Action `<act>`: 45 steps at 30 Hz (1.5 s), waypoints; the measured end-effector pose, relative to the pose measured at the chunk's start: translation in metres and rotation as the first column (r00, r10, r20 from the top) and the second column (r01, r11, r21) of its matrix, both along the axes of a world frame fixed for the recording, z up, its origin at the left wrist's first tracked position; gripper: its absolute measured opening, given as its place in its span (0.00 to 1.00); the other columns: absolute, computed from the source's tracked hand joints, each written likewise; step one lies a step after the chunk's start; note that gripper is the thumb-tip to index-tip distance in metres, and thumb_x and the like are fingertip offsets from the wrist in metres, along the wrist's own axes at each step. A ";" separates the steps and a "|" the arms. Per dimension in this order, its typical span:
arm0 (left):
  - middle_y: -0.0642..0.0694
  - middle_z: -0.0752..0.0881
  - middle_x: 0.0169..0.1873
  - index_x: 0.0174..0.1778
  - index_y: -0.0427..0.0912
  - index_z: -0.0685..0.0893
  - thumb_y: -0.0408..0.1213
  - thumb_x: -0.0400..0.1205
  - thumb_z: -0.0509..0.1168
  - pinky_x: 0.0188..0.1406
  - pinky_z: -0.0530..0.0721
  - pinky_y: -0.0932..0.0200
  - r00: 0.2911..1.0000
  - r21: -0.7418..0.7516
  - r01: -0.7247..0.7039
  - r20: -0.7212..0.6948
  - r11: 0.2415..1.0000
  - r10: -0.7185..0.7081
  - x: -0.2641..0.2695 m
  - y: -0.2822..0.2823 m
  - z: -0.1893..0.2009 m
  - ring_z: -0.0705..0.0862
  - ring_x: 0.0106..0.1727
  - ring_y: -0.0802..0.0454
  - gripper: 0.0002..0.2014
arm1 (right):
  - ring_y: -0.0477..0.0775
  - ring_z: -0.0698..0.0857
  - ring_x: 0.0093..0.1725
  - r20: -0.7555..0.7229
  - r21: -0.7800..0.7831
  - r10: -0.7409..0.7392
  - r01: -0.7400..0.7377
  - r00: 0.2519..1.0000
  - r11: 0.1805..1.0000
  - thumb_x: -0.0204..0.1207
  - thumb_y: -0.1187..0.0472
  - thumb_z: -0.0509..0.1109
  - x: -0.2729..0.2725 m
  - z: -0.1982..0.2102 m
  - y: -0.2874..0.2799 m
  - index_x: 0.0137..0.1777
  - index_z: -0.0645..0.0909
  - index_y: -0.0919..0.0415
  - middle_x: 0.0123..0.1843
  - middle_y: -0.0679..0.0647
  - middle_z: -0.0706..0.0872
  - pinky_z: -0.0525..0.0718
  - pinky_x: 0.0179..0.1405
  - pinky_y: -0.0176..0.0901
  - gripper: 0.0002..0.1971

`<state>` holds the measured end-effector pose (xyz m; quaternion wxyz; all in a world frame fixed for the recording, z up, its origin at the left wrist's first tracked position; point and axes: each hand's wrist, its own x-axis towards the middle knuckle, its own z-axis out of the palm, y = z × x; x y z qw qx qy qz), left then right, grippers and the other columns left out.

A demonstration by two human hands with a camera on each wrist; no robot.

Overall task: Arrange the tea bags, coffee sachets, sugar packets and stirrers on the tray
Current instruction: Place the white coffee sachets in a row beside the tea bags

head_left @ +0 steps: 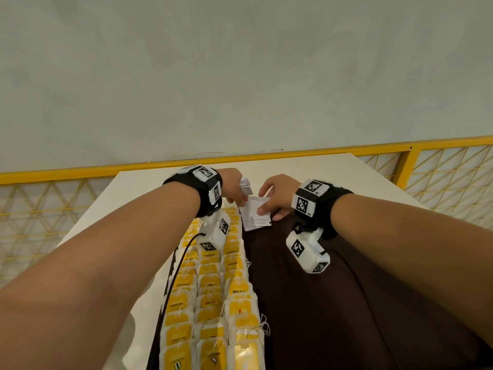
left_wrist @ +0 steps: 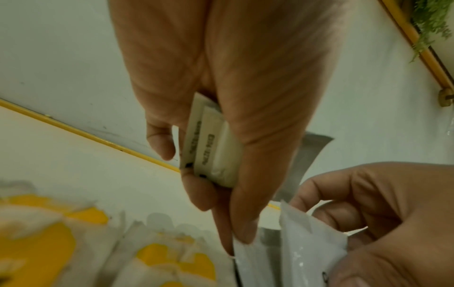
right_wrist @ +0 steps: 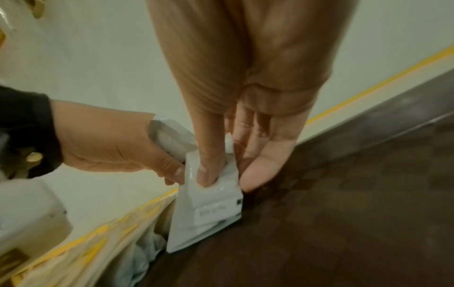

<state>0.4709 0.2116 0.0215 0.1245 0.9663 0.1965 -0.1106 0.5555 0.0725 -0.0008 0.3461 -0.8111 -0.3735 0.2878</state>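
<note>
Tea bags [head_left: 213,284] look done, lined up in yellow rows down the lower-left of the dark tray [head_left: 333,303]. The white sachets [head_left: 256,213] are just getting started at mid-frame: right hand [head_left: 277,194] pinches one onto the tray while left hand [head_left: 234,189] grips a spare stack [left_wrist: 211,147]. No stirrers visible yet.

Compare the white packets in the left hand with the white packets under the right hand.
The packets in the left hand are held off the tray, gripped in the left hand; the packets under the right hand lie on the dark tray beside the yellow tea bags. The held ones stand on edge in the palm; the placed ones lie overlapped, pinned by the right hand. Both sets are white with small printed text.
</note>
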 end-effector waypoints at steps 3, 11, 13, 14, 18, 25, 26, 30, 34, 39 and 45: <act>0.52 0.84 0.32 0.37 0.48 0.85 0.38 0.75 0.73 0.44 0.78 0.61 1.000 0.031 -0.013 -0.010 0.999 0.013 0.001 0.001 -0.001 0.81 0.33 0.60 0.04 | 0.59 0.87 0.35 -0.016 0.001 -0.011 0.011 1.000 1.000 0.64 0.71 0.82 0.000 0.000 -0.001 0.47 0.77 0.62 0.44 0.63 0.84 0.91 0.39 0.50 0.17; 0.51 0.85 0.36 0.46 0.45 0.87 0.42 0.74 0.76 0.44 0.79 0.60 1.000 0.033 -0.015 0.005 0.999 0.015 0.001 0.006 -0.004 0.81 0.37 0.56 0.09 | 0.57 0.88 0.35 0.006 -0.056 0.064 -0.064 0.998 0.996 0.71 0.74 0.75 0.005 0.005 -0.007 0.43 0.82 0.64 0.41 0.61 0.86 0.90 0.40 0.42 0.07; 0.50 0.85 0.36 0.48 0.43 0.87 0.41 0.74 0.75 0.47 0.80 0.59 0.999 0.013 -0.030 0.020 0.999 0.030 0.001 0.006 -0.006 0.82 0.37 0.56 0.10 | 0.58 0.88 0.36 -0.005 -0.087 0.079 -0.079 0.997 0.993 0.71 0.75 0.75 0.001 0.001 -0.008 0.43 0.81 0.65 0.41 0.62 0.86 0.90 0.39 0.43 0.07; 0.50 0.85 0.38 0.48 0.43 0.87 0.40 0.75 0.75 0.49 0.81 0.58 0.999 -0.003 -0.041 0.025 0.999 0.041 0.002 0.006 -0.006 0.82 0.37 0.56 0.09 | 0.58 0.88 0.35 -0.002 -0.099 0.081 -0.081 0.997 0.992 0.71 0.75 0.75 0.000 0.000 -0.008 0.43 0.81 0.65 0.41 0.63 0.86 0.90 0.38 0.42 0.08; 0.49 0.87 0.43 0.46 0.44 0.86 0.37 0.77 0.72 0.47 0.81 0.60 0.999 -0.028 -0.050 0.014 0.998 0.050 0.003 0.008 -0.007 0.83 0.35 0.58 0.04 | 0.55 0.87 0.31 0.014 -0.099 0.073 -0.071 0.997 0.993 0.71 0.74 0.75 -0.003 -0.001 -0.005 0.42 0.80 0.65 0.39 0.61 0.85 0.89 0.33 0.39 0.08; 0.53 0.85 0.37 0.49 0.45 0.88 0.35 0.77 0.71 0.43 0.80 0.63 0.998 -0.035 -0.067 0.001 0.997 0.067 0.006 0.009 -0.006 0.83 0.34 0.61 0.06 | 0.51 0.87 0.26 0.032 -0.086 0.083 -0.080 0.996 0.993 0.70 0.74 0.76 -0.008 -0.001 -0.001 0.43 0.80 0.65 0.37 0.59 0.85 0.89 0.34 0.39 0.08; 0.54 0.85 0.36 0.48 0.45 0.88 0.35 0.77 0.72 0.45 0.81 0.63 0.998 -0.033 -0.066 -0.003 0.997 0.066 0.006 0.010 -0.006 0.83 0.33 0.62 0.05 | 0.52 0.87 0.27 0.034 -0.081 0.084 -0.081 0.996 0.993 0.70 0.74 0.77 -0.008 -0.001 0.000 0.43 0.80 0.65 0.37 0.59 0.85 0.89 0.35 0.40 0.08; 0.55 0.85 0.34 0.44 0.46 0.88 0.35 0.75 0.73 0.45 0.82 0.61 0.997 -0.050 -0.070 0.024 0.996 0.071 0.005 0.011 -0.005 0.83 0.33 0.61 0.03 | 0.53 0.87 0.27 0.033 -0.062 0.069 -0.067 0.997 0.996 0.69 0.73 0.78 -0.007 -0.001 -0.001 0.42 0.80 0.65 0.37 0.60 0.87 0.90 0.36 0.42 0.09; 0.56 0.85 0.34 0.42 0.46 0.87 0.37 0.75 0.73 0.47 0.81 0.60 0.996 -0.069 -0.076 0.038 0.995 0.078 0.003 0.011 -0.004 0.83 0.34 0.60 0.02 | 0.55 0.88 0.29 0.022 -0.033 0.046 -0.045 0.999 0.998 0.68 0.74 0.78 -0.006 -0.002 -0.001 0.42 0.80 0.66 0.38 0.63 0.87 0.90 0.39 0.46 0.10; 0.56 0.85 0.34 0.42 0.46 0.87 0.36 0.76 0.73 0.41 0.80 0.62 0.995 -0.079 -0.086 0.046 0.993 0.089 0.001 0.010 -0.003 0.82 0.34 0.60 0.02 | 0.53 0.88 0.27 -0.010 -0.013 0.030 -0.030 1.000 0.999 0.68 0.75 0.77 -0.007 -0.004 -0.003 0.42 0.80 0.67 0.37 0.62 0.87 0.90 0.37 0.43 0.09; 0.51 0.88 0.40 0.45 0.44 0.87 0.42 0.75 0.74 0.46 0.81 0.59 0.991 -0.086 -0.126 0.032 0.988 0.129 0.001 0.007 -0.002 0.84 0.36 0.59 0.07 | 0.61 0.90 0.37 -0.009 -0.016 0.021 -0.021 1.000 1.000 0.67 0.74 0.79 -0.007 -0.002 -0.001 0.43 0.80 0.67 0.45 0.67 0.88 0.90 0.44 0.49 0.11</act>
